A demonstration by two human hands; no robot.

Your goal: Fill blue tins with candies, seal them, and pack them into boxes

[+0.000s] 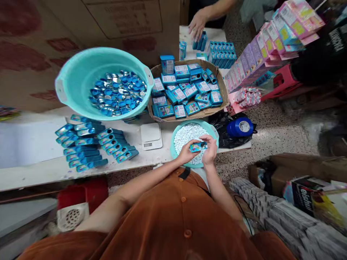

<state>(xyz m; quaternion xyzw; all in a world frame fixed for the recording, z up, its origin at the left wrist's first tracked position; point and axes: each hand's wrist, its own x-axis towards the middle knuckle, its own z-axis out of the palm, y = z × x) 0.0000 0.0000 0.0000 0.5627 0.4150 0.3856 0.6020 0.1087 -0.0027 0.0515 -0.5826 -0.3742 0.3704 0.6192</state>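
Note:
My left hand [186, 152] grips one end of a small blue box [197, 147] above a turquoise bowl [172, 146] of white pellets [187, 134]. A round dark opening shows at the box's right end. Cupped beside that opening is my right hand [209, 150], its fingers bent together; some white pellets seem to lie at its palm. Behind the bowl, a cardboard tray [223, 94] holds several blue boxes in a loose heap.
A big turquoise tub [78, 77] holds blue and silver caps. Rows of blue boxes [86, 155] stand left of a white scale [151, 136]. A blue roll [238, 127] lies right. Another person's hand [197, 24] touches boxes at the back.

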